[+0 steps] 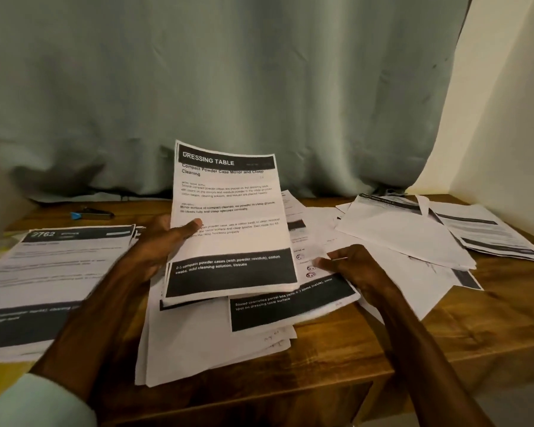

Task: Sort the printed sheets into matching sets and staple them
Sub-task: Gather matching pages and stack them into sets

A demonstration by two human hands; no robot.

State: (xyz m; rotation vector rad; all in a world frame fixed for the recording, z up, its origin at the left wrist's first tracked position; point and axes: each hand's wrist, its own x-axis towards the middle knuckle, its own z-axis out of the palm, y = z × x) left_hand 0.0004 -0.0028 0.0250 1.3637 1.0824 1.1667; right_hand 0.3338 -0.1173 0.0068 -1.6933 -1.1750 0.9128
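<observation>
My left hand [161,248] holds a small stack of printed sheets [232,217] headed "DRESSING TABLE", tilted upright above the table, thumb pressed on its front. My right hand [352,269] pinches the edge of another printed sheet [290,303] with a black band, which lies on the loose pile in the middle. A thick sorted stack [50,272] numbered 2762 lies at the left. A stapler [93,214] with a blue end rests at the back left, away from both hands.
Loose sheets [413,235] lie scattered over the right half of the wooden table [352,359], some face down. A grey-green curtain [228,87] hangs behind the table and a cream wall [506,134] closes the right side.
</observation>
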